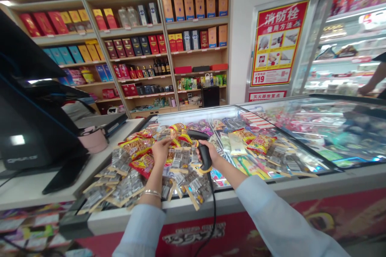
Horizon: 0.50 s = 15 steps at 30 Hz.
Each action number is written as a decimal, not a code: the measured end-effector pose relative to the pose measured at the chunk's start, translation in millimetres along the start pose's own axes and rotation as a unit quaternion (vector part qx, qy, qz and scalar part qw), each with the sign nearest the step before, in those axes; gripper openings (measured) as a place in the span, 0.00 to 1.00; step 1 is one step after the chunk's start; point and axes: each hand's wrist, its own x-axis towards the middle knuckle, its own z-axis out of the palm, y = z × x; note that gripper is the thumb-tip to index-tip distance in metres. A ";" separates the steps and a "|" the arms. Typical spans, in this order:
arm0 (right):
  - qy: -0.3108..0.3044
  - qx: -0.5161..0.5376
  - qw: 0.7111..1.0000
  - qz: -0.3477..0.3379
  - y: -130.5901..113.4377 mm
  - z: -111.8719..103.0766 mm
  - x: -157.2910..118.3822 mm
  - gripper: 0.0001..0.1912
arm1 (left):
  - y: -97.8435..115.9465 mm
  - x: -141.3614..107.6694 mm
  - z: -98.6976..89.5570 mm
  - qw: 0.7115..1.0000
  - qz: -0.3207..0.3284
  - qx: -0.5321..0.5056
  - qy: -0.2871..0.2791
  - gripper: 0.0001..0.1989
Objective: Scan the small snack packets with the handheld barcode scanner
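Observation:
My right hand (211, 153) is wrapped around the grip of a black-and-yellow barcode scanner (205, 156), its head turned to the left and its cord hanging down over the freezer's front. With closed fingers, my left hand (160, 151) pinches the edge of a red-and-yellow snack bag (178, 131) in front of the scanner's head. More snack bags (137, 147) of the same colours lie beside my left wrist. Clear packs with dark contents (128, 186) are heaped around both hands on the glass top of a chest freezer (238, 204).
Right of the scanner lie further snack bags (261, 143) and a pale pack (237, 144). At left stand a pink cup (93, 139) and a dark checkout screen (27, 108) on a counter. Shelves of boxes (187, 44) line the back. Another person's arm (374, 80) shows far right.

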 end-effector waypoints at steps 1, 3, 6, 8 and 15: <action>0.000 0.000 1.000 -0.001 -0.4 0.5 -0.5 0.13 | 1.4 -1.0 -0.7 1.000 0.012 0.002 0.017 0.09; -0.001 -0.003 1.000 -0.005 -1.1 1.4 -1.1 0.13 | 3.5 -2.7 -2.5 0.998 0.034 -0.008 0.057 0.08; -0.001 -0.005 1.000 -0.006 -2.1 2.4 -1.8 0.15 | 6.0 -4.3 -5.9 0.989 0.062 -0.062 0.122 0.08; 0.003 0.000 1.000 -0.010 -3.1 2.9 -2.5 0.15 | 8.1 -5.7 -8.3 0.976 0.095 -0.101 0.167 0.08; -0.023 -0.006 0.999 -0.048 -6.5 5.1 -7.7 0.15 | 18.6 -15.3 -13.2 0.947 0.198 -0.133 0.215 0.09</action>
